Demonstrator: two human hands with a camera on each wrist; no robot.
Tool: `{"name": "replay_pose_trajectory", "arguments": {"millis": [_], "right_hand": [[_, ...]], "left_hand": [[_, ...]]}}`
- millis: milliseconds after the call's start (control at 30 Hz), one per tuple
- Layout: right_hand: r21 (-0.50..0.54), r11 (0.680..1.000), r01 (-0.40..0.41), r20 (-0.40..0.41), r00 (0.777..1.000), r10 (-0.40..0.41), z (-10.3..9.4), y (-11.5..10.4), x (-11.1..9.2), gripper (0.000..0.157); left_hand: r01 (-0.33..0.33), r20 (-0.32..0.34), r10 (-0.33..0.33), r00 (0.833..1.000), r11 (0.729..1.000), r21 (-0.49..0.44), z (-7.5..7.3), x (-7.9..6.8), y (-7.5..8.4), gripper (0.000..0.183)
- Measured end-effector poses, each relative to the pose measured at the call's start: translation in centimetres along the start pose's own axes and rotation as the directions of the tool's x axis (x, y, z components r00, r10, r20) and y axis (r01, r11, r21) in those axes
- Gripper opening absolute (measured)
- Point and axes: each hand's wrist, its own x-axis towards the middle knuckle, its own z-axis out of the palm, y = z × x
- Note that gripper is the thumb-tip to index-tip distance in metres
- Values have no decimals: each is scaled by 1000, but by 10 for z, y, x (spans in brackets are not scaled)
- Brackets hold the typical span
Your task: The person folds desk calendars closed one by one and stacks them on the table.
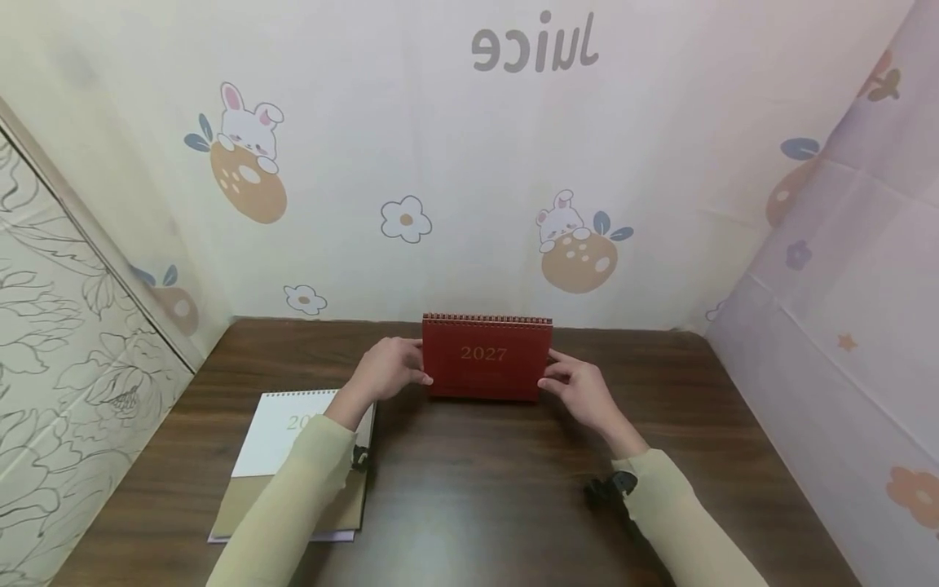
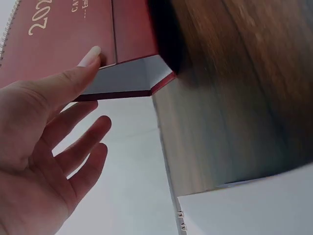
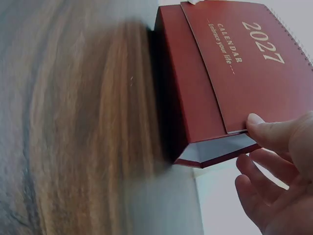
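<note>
A red desk calendar (image 1: 484,375) with a spiral binding along its top and "2027" in gold stands upright near the table's far edge. At its left side my left hand (image 1: 387,371) grips the edge, thumb on the front cover and fingers reaching behind. My right hand (image 1: 583,393) holds the opposite side edge in the same way. Both wrist views show the calendar's hollow, folded stand from its ends. In the right wrist view, the red cover (image 3: 234,63) also reads "CALENDAR".
A white spiral calendar (image 1: 260,436) with a tan lower part lies flat on the left of the dark wooden table (image 1: 469,489), partly under my left forearm. Behind the table hangs a pale printed curtain (image 1: 469,244); more patterned cloth borders both sides.
</note>
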Motion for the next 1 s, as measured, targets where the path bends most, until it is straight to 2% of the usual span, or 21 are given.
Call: {"name": "replay_pose_trajectory", "arguments": {"millis": [100, 200, 367, 533, 600, 700, 800, 1000], "right_hand": [[20, 1000, -1, -48, 999, 2, -2, -4, -6, 12], [40, 999, -17, -94, 995, 21, -3, -9, -10, 12], [106, 991, -87, -178, 978, 105, 4, -17, -11, 18], [164, 969, -186, -236, 946, 222, 18, -20, -9, 24], [184, 957, -222, -242, 934, 263, 25, -22, -9, 28], [210, 940, -270, -232, 920, 316, 33, -21, -8, 33], [214, 922, -323, -199, 910, 365, 40, -20, -7, 36], [197, 900, -390, -102, 904, 414, 45, -16, -6, 39]], "left_hand": [[37, -42, -41, 998, 995, -93, 1, -6, 3, 11], [67, -87, -87, 992, 976, -208, 4, -12, 5, 14], [83, -174, -163, 971, 915, -394, 17, -14, 8, 9], [128, -227, -280, 933, 846, -518, 32, -11, 11, 15], [158, -236, -315, 919, 844, -512, 38, -10, 14, 25], [216, -248, -349, 904, 871, -441, 44, -9, 18, 39], [279, -240, -381, 893, 887, -369, 49, -9, 22, 42], [347, -201, -427, 881, 874, -339, 53, -8, 23, 38]]}}
